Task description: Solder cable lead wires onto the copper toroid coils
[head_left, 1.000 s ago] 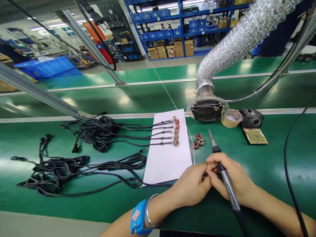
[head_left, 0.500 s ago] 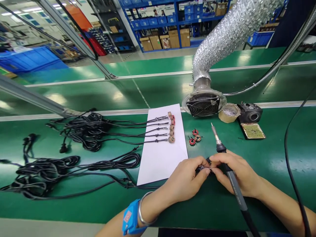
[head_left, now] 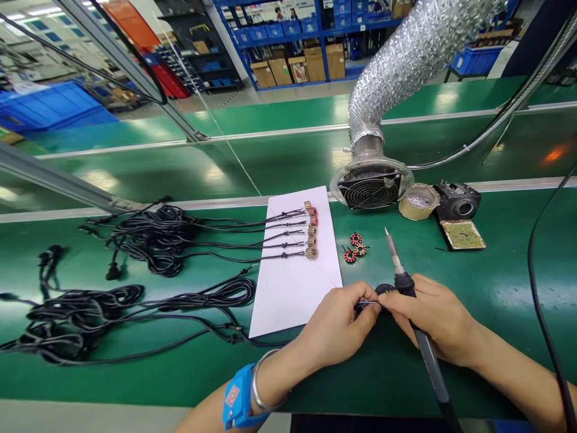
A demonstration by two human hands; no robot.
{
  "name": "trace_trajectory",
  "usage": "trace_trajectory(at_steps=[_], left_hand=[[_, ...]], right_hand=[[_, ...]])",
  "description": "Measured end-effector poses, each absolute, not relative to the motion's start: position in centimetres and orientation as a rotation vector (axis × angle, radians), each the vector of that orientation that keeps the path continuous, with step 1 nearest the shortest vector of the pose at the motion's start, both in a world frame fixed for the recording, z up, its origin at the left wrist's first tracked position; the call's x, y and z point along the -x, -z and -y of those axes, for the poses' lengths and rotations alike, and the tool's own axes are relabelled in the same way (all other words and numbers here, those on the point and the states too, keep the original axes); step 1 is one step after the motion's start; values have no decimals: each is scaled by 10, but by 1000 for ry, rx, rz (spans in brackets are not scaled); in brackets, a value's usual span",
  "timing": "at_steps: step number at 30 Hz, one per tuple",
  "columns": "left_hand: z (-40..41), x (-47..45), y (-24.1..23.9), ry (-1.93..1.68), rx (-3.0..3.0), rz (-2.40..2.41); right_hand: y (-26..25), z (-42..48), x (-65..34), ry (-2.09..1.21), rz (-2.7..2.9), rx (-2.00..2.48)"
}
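My left hand (head_left: pixel 340 325) is closed in a pinch on a thin wire end (head_left: pixel 370 302) of a black cable. My right hand (head_left: pixel 444 322) is closed around a soldering iron (head_left: pixel 433 367), its bare metal tip pointing up and away from me. The right thumb and index finger meet near the same wire end. A dark round part (head_left: pixel 384 289) shows just behind the fingertips, partly hidden by them. Beyond the hands lie three red-and-black wound ring coils (head_left: pixel 356 239) on the green bench.
A white paper sheet (head_left: pixel 288 300) holds a row of coils (head_left: pixel 312 231) joined to black cables. Bundled black cables (head_left: pixel 153 240) spread across the left. A fume extractor fan (head_left: pixel 370 189), a tape roll (head_left: pixel 418 202) and an iron stand with sponge (head_left: pixel 462 234) stand behind.
My right fingers have moved slightly left over the wire end. More of the dark round part shows behind the fingertips. The iron stays in my right hand, and the view has shifted a little.
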State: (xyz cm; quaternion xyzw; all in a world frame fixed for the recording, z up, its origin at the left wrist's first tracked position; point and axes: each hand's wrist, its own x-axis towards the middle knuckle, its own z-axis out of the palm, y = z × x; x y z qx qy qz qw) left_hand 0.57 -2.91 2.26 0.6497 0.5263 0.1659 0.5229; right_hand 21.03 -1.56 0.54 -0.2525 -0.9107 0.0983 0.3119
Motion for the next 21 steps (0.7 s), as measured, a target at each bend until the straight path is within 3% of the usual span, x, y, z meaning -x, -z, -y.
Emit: trace_trajectory(at_steps=[10, 21], left_hand=[[23, -6, -3, -468, -1241, -1097], [22, -6, 0, -529, -1280, -1254]], right_hand=[[-10, 15, -206, -328, 2467, 657], [-18, 46, -230, -586, 1879, 923]])
